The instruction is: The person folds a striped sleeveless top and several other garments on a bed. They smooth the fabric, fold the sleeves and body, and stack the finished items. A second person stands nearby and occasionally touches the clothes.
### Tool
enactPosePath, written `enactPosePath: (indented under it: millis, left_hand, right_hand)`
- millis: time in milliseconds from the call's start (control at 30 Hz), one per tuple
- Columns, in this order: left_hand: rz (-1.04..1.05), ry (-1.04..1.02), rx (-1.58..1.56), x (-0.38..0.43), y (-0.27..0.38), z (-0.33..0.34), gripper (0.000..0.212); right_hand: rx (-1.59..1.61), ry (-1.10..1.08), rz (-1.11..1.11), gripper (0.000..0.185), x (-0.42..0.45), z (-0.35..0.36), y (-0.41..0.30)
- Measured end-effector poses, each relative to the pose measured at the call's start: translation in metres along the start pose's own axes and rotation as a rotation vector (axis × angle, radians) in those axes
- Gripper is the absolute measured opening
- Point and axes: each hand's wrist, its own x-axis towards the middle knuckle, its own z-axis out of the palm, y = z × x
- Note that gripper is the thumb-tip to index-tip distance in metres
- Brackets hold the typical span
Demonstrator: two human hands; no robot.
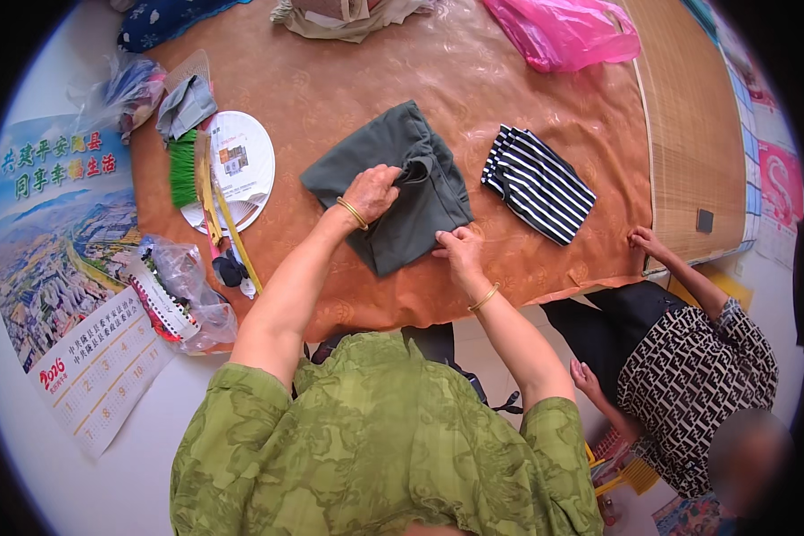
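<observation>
A dark grey-green folded garment (402,208) with a gathered waistband lies on the orange patterned cloth (295,268) in front of me. My left hand (373,192) rests on its upper middle, its fingertips gripping a bunched fold of the waistband. At the lower right edge, my right hand (460,251) pinches the fabric's rim between thumb and fingers. To the right lies a folded black-and-white striped garment (539,184), apart from both hands.
Left are a green-bristled brush (184,171), a round white fan (251,154) and plastic bags (204,301). A pink plastic bag (569,33) lies at the back right. Another person (697,382) sits at the right, one hand on the cloth's edge.
</observation>
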Motion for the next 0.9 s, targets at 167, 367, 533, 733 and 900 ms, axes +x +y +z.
enactPosePath:
  millis: [167,367,533,733,900]
  left_hand:
    - [0.016,-0.228,0.108,-0.013,0.074,-0.012,0.031]
    - [0.17,-0.018,-0.014,-0.028,0.028,-0.007,0.043]
    - [0.11,0.118,0.41,-0.026,-0.02,-0.014,0.068]
    - [0.077,0.092,0.471,-0.041,-0.03,0.004,0.073]
    - [0.006,0.113,0.382,-0.047,-0.056,-0.023,0.065]
  right_hand:
    - [0.194,-0.051,0.075,0.018,-0.013,-0.012,-0.013]
    - [-0.076,-0.005,0.091,0.012,-0.016,-0.023,-0.03]
    - [-0.658,0.01,-0.545,0.019,-0.02,-0.009,-0.052]
    - [-1.132,-0.273,-0.971,0.051,-0.017,0.055,-0.098]
    - [-1.347,-0.33,-0.912,0.064,0.01,0.061,-0.075]
